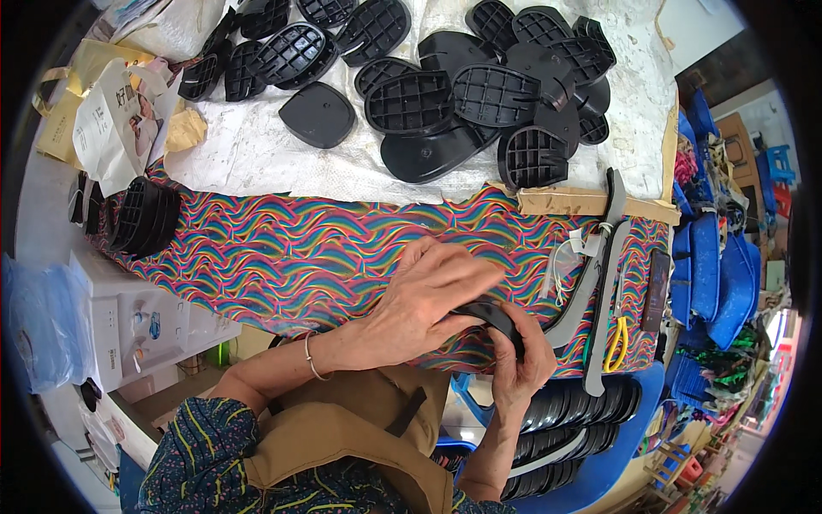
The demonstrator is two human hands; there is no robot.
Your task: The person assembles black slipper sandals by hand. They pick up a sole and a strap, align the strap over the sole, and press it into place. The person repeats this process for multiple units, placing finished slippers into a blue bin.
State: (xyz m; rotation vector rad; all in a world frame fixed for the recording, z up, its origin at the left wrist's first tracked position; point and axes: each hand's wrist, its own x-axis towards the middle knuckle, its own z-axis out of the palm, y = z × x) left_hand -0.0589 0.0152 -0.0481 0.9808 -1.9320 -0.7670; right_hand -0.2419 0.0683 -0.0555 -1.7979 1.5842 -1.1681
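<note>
A small curved black plastic piece (491,317) is held over the near edge of the patterned table. My right hand (524,353) grips its right end, with fingers and thumb wrapped round it. My left hand (432,287) reaches across from the left; its thumb lies against the piece's left end, and its fingers bend over toward the right. Part of the piece is hidden by the hands. Just right of my right hand lie two long, dark grey curved strips (591,287), tied near the top with a thin cord.
Many gridded black plastic pieces (409,103) lie heaped on a white sheet (248,163) at the back. More stand stacked (147,218) at left. Yellow-handled cutters (616,344) and a phone (656,289) lie right. Below is a blue basin (638,428) of black parts.
</note>
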